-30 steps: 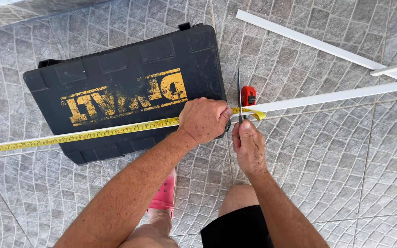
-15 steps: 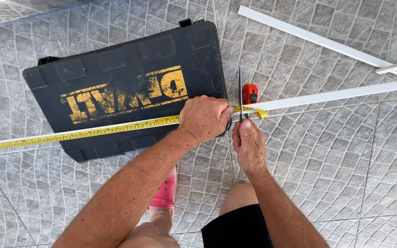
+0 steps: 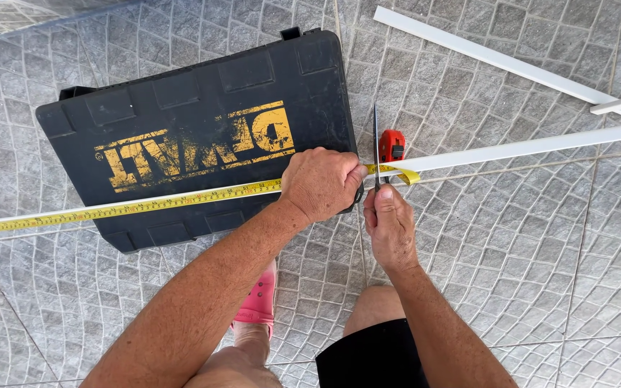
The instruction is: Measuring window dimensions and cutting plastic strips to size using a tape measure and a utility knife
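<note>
Right, starting at the far left, I've got the yellow tape measure blade (image 3: 131, 207) running in from the edge, stretched flat across the lower part of the black tool case (image 3: 195, 136) that lies on the grey tiled floor (image 3: 526, 244). Following the blade along, my left hand (image 3: 321, 183) comes in: fingers curled down into a loose fist, pressing the tape onto the near right corner of the case. Below it, a pink clog (image 3: 259, 302) shows on the tiles beside my knee. Next over, my right hand (image 3: 389, 226) is closed around the handle of a thin blade tool (image 3: 376, 144), whose dark blade stands up and away from me, just beside the left knuckles. The tool's tip area meets the end of the long white strip (image 3: 533, 147), where the tape's yellow end curls. A small red tape housing (image 3: 392, 145) sits touching that strip. Further right, two more white strips (image 3: 504, 61) lie apart on the floor.
</note>
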